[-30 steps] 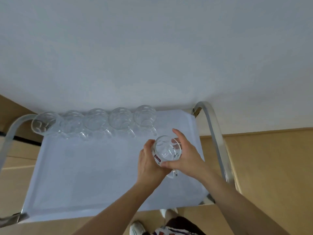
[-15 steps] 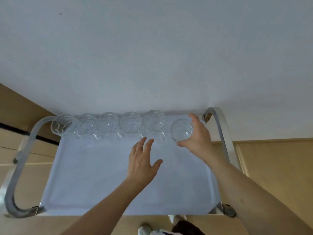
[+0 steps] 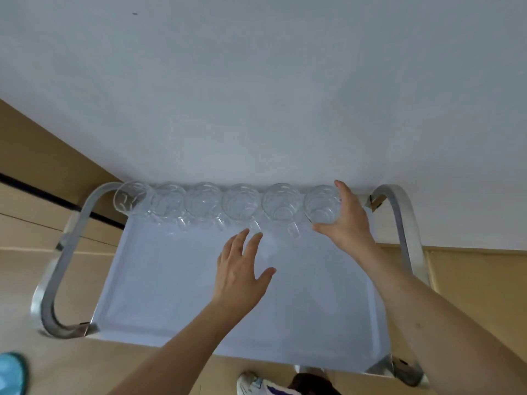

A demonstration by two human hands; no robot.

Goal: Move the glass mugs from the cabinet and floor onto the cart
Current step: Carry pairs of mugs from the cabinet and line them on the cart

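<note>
Head view shows me a pale blue cart tray with chrome tube handles, pushed up against a white wall. Six clear faceted glass mugs stand in one row along its far edge, touching or nearly so, which I judge is to pack them tight and leave the front free for more. My right hand holds the sixth mug at the row's right end, fingers curled over its far side and thumb under its near side, just beside the fifth mug; I cannot tell whether it sits fully on the tray. My left hand hovers above the tray with fingers straight and spread, holding nothing, near the mugs' handles.
</note>
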